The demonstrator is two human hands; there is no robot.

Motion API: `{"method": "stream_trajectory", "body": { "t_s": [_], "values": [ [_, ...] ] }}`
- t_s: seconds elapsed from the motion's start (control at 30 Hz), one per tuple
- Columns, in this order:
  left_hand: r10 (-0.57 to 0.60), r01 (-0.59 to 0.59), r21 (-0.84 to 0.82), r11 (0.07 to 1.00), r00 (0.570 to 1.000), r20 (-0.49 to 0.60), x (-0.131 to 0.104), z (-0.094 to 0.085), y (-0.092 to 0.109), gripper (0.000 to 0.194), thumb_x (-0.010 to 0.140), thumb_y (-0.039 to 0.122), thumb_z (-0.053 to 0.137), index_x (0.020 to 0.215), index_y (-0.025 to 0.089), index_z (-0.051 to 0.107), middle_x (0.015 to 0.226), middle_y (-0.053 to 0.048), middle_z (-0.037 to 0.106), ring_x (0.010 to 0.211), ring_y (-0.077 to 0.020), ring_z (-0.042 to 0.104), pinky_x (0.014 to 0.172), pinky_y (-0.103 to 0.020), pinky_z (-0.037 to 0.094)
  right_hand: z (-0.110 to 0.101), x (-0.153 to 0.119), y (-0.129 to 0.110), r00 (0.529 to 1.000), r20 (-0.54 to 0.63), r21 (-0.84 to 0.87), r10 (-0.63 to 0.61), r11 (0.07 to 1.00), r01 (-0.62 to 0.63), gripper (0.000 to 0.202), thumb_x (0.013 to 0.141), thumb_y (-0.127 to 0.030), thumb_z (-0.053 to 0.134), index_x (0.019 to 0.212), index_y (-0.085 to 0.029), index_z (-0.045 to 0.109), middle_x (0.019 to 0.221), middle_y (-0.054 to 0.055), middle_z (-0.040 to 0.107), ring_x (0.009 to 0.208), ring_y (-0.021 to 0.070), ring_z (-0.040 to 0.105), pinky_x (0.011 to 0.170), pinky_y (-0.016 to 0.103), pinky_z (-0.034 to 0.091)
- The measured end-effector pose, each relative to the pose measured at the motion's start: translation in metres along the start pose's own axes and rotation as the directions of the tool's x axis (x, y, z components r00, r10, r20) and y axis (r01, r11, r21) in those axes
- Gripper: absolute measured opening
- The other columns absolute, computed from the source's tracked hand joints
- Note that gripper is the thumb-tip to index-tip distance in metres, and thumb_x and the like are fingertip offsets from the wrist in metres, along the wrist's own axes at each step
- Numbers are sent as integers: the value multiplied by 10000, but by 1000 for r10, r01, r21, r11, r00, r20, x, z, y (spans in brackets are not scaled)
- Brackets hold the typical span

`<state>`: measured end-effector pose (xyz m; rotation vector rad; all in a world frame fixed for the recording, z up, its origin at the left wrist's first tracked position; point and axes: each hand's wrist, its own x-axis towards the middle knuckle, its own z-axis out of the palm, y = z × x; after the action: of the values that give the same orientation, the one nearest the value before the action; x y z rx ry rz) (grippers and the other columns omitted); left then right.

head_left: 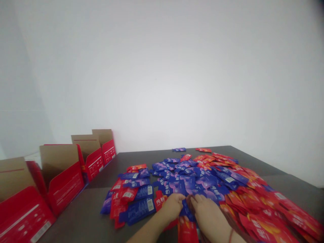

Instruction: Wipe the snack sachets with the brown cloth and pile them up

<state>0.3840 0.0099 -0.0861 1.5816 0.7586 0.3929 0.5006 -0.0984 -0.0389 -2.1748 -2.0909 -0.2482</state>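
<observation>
- Dark worktop (97, 194) is stretching out to a pale, plain wall (162, 84) behind its far edge.
- Red cartons (66, 187) are lining the left edge, brown flaps (59, 162) standing up.
- Blue sachets (174, 175) are piling over the middle; red sachets (268, 216) are spreading toward the right edge; a smaller mixed cluster (139, 192) is lying left of the hands.
- Stray blue sachet (179, 149) and stray red sachet (203, 150) are sitting near the far edge, apart from the pile.
- Bare worktop is running between cartons and cluster, up to the far left corner; a narrower bare strip is following the right edge from the far right corner.
- Left hand (174, 205) and right hand (205, 211) are working close together near the near edge, fingers curling inward, narrow, around a blue sachet (186, 212); can't tell whether either is gripping it.
- Right hand is partly covering something brownish; can't make it out.
- Forearms are hiding sachets underneath; the frame is cutting off the nearest carton and the lowest red sachets; small print is blurring.
</observation>
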Motion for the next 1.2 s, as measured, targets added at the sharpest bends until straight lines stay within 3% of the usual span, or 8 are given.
{"method": "stream_trajectory", "body": {
  "t_s": [0.17,0.37,0.47,0.63,0.77,0.93,1.03,1.2],
  "values": [
    [35,-35,25,999,999,-21,1,-4,-5,293,768,217,466,968,124,658,620,-20,656,463,-135,571,460,-228,451,0,-25,-8,984,58,21,-168,986,167,462,863,-56,419,1243,-248,600,1061,58,674,962,235,633,818,352,488],
    [7,-6,-32,999,999,33,1,-5,-6,327,779,220,441,1031,105,616,563,-34,637,472,-160,597,429,-223,450,2,-49,25,999,30,-199,-16,980,21,560,785,29,390,1293,-128,565,1183,166,652,1004,278,642,791,379,536],
    [3,-2,-35,999,1000,30,0,-4,-2,310,769,220,450,1003,106,618,568,-39,637,472,-157,595,422,-216,443,5,-47,25,999,-1,-231,53,972,-52,556,788,62,332,1269,-77,575,1158,199,657,973,281,655,765,390,545],
    [7,-6,-23,1000,999,33,-4,-4,3,288,766,234,456,963,115,630,598,-36,638,514,-157,613,442,-210,446,6,-40,3,985,-42,-170,-168,973,158,548,772,31,399,1262,-129,586,1111,136,680,936,264,652,750,361,529],
    [10,-11,34,999,1000,30,-5,-4,4,321,771,212,425,1005,118,624,562,-18,624,441,-139,561,437,-220,441,4,-44,10,966,-56,-70,-253,966,249,518,792,-39,471,1241,-262,600,1021,49,685,873,230,646,728,326,495],
    [-19,17,90,996,999,26,-3,-4,2,319,778,211,427,1018,133,621,493,20,570,374,-124,491,438,-227,421,11,-41,33,998,-49,-61,-47,997,44,505,844,-32,418,1302,-190,560,1192,119,634,1029,264,608,832,375,477],
    [-10,7,74,997,999,35,-1,-3,1,302,772,218,437,987,136,631,511,9,581,396,-136,505,450,-241,421,10,-28,29,997,-49,-78,67,994,-71,463,885,-26,360,1273,-147,581,1168,145,638,1002,256,610,813,369,476],
    [-5,3,66,998,1000,27,1,-3,-1,318,765,223,434,989,125,638,502,8,573,398,-143,500,462,-256,419,0,-9,-1,998,-32,-50,-62,997,61,395,884,-46,429,1208,-165,621,1071,102,661,968,255,607,821,380,456]
  ]
}}
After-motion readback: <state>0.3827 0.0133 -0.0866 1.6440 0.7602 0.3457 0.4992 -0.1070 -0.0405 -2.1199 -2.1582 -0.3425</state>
